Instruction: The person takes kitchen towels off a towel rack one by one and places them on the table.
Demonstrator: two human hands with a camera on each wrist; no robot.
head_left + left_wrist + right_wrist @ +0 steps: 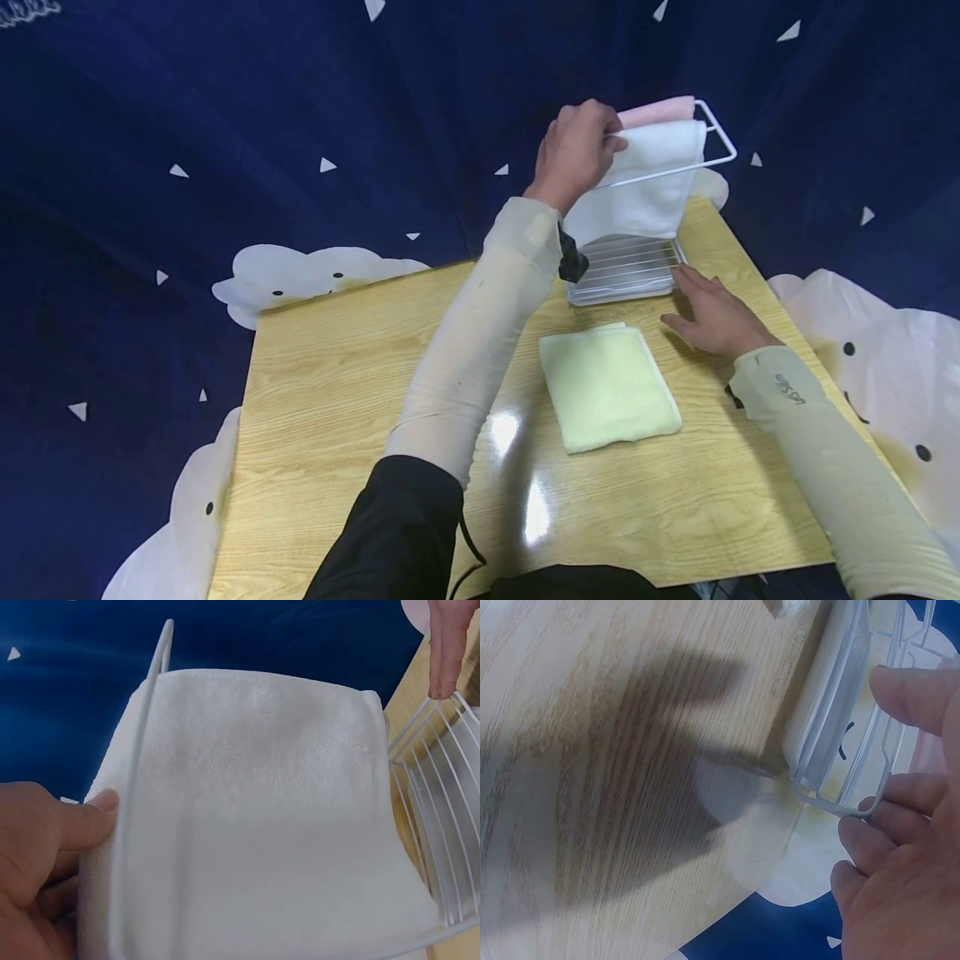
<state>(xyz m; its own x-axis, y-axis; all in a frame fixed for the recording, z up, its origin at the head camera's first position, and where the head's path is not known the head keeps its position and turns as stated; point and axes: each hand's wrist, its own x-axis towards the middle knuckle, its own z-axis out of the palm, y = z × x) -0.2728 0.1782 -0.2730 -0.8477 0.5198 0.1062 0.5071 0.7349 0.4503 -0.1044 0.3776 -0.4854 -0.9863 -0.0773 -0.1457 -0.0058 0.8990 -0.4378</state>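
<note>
A white wire rack [720, 132] with a tray base [626, 295] stands at the table's far right corner. Over its upper bars hang a white towel [656, 154] and, behind it, a pink towel [663, 110]. My left hand [576, 150] pinches the white towel's left edge, its thumb [94, 821] on the front face and fingers partly hidden behind. Low on the right, my right hand [716, 317] touches the rack's base with fairly straight fingers, thumb apart. In the right wrist view, those fingertips rest at a wire corner [836, 806]. A folded pale yellow towel [609, 387] lies before the rack.
The wooden table [337, 417] extends left and forward of the rack. Behind and around it hangs a dark blue curtain [262, 100] with white clouds and triangles. A dark cable [468, 546] runs beside the left sleeve at the table's near edge.
</note>
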